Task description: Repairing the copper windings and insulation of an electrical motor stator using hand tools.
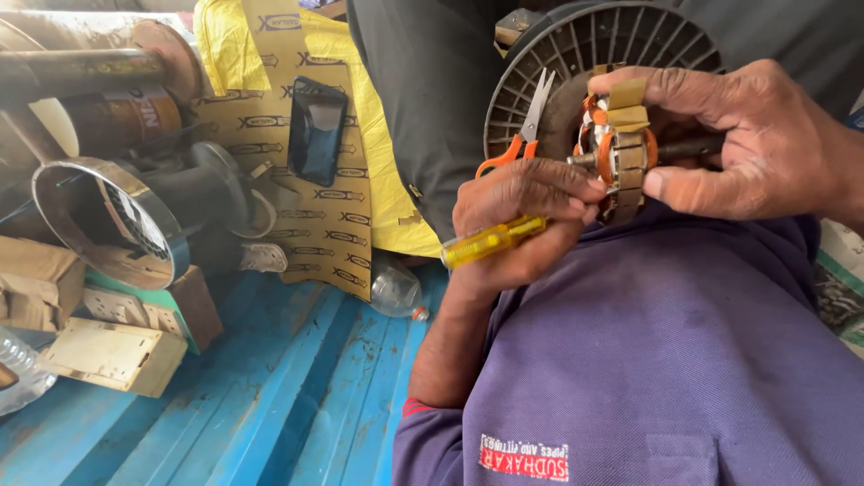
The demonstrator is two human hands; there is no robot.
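My right hand (756, 144) grips a small motor armature (616, 153) with orange copper windings, tan insulating paper and a steel shaft, held in front of my chest. Against the armature's left side rests my left hand (522, 220), closed around a screwdriver with a clear yellow handle (490, 241); its fingertips touch the windings. The screwdriver's tip is hidden behind the fingers. Orange-handled scissors (526, 135) lie just behind my left hand, on a black ribbed round reel (630, 40).
My purple shirt (666, 360) fills the lower right. On the left are metal cylinders (108, 220), cardboard and wooden boxes (117, 355), a dark phone (317, 130) on a yellow printed bag (360, 162), a clear bottle (394, 290), and a blue ribbed surface (270, 405).
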